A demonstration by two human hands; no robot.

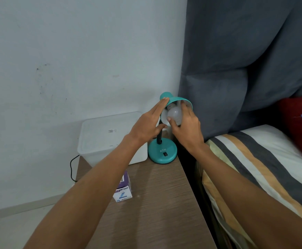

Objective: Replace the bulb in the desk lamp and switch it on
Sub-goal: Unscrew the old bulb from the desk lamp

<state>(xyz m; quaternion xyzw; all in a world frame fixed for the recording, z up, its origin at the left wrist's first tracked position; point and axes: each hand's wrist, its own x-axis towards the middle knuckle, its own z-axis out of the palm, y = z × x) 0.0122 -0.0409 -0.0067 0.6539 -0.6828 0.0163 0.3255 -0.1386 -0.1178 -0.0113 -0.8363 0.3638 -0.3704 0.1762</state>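
Observation:
A teal desk lamp stands at the back of the wooden bedside table, its round base (162,153) carrying a small black switch (165,154). The teal shade (171,98) tilts toward me. A white bulb (174,113) sits inside the shade, unlit. My right hand (186,127) wraps thumb and fingers around the bulb. My left hand (147,125) rests flat against the shade's left rim, fingers straight, thumb under the rim. A purple and white bulb box (123,190) lies on the table near my left forearm.
A translucent white plastic container (107,135) stands left of the lamp against the wall. A black cable (72,168) hangs off the table's left edge. On the right are a grey padded headboard (236,69) and a bed with striped bedding (254,168).

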